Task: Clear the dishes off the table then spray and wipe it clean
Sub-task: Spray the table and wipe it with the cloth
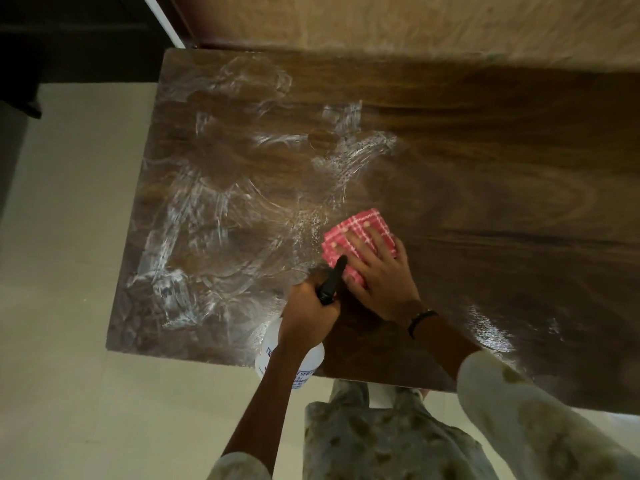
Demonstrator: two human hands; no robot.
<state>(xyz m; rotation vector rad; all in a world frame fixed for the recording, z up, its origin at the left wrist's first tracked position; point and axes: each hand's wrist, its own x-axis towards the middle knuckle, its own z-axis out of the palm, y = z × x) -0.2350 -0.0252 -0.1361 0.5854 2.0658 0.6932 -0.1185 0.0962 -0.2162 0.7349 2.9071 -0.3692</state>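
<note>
A dark wooden table (pixel 485 174) fills the view, its left half streaked with white wet smears (pixel 194 216). A folded red and white checked cloth (pixel 360 225) lies flat near the table's front middle, and my right hand (pixel 377 275) presses down on it with fingers spread. Just to its left, my left hand (pixel 308 313) grips a white spray bottle (pixel 273 348) with a black nozzle (pixel 332 280) that points toward the cloth. No dishes are visible on the table.
Pale tiled floor (pixel 69 306) lies left of and in front of the table. A light wooden wall panel (pixel 415 22) stands behind the table's far edge, with a dark doorway at the top left. My patterned clothing (pixel 381 438) shows below.
</note>
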